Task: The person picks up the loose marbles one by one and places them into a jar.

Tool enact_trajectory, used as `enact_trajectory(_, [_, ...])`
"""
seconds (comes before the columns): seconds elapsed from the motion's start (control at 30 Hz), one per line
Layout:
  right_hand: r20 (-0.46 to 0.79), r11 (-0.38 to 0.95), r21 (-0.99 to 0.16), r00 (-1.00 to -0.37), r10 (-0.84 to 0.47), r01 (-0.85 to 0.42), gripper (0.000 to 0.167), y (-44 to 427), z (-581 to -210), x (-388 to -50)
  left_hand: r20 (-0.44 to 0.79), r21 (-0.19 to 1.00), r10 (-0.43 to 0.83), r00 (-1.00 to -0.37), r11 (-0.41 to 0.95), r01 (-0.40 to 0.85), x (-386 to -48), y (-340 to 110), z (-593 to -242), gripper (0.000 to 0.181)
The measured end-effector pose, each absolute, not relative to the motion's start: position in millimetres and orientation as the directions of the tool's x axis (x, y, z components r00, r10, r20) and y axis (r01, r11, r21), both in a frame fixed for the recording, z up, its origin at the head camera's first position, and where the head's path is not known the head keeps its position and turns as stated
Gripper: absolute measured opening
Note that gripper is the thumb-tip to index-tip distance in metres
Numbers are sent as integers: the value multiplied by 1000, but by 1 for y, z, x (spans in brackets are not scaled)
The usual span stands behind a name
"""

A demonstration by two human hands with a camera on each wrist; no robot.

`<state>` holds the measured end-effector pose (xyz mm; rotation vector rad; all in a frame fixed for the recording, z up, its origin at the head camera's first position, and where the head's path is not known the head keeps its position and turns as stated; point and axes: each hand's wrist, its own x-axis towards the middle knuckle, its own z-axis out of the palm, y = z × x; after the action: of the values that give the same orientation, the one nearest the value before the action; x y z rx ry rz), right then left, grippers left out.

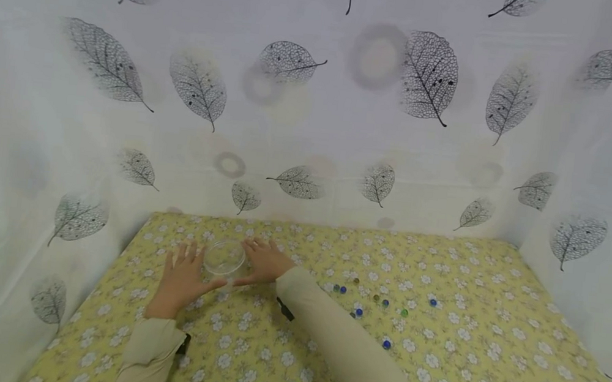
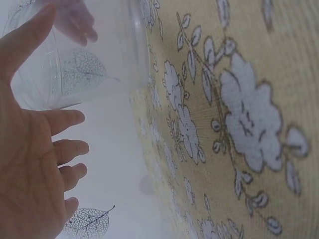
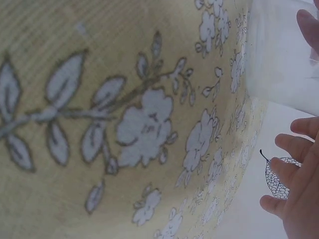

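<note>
A clear round container (image 1: pixel 222 273) stands on the flowered cloth at the left, between two hands. To its left is my left hand (image 1: pixel 180 282), fingers spread and straight, thumb reaching along its near side. My right hand (image 1: pixel 267 263) lies at its right, also with fingers extended. In the left wrist view the container's see-through wall (image 2: pixel 117 55) rises beside the left thumb (image 2: pixel 27 40). From the right wrist, part of the container (image 3: pixel 276 64) shows above the right fingers (image 3: pixel 294 147). Whether either hand touches the wall is hard to tell.
Several glass marbles lie scattered right of the right arm, among them a blue marble (image 1: pixel 386 344), a green marble (image 1: pixel 403 313) and a brownish marble (image 1: pixel 356 280). White leaf-printed sheeting (image 1: pixel 322 137) encloses the yellow flowered tabletop (image 1: pixel 466 366) at the back and sides.
</note>
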<state>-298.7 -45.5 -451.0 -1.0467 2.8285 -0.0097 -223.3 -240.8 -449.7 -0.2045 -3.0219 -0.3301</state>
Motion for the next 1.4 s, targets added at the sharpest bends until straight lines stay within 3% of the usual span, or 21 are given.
enact_trajectory(0.27, [-95, 751, -65, -745, -660, -657, 101, -46, -453, -301, 107, 212, 121, -987, 967, 141, -222, -239, -447, 99])
enact_trajectory(0.73, [1, 725, 4, -725, -689, -689, 104, -33, -435, -293, 153, 233, 163, -975, 952, 196, -218, -231, -439, 101])
enact_trajectory(1.4, [52, 759, 63, -757, -651, -648, 106, 40, -412, -245, 171, 231, 220, -960, 938, 257, -197, -167, -427, 105])
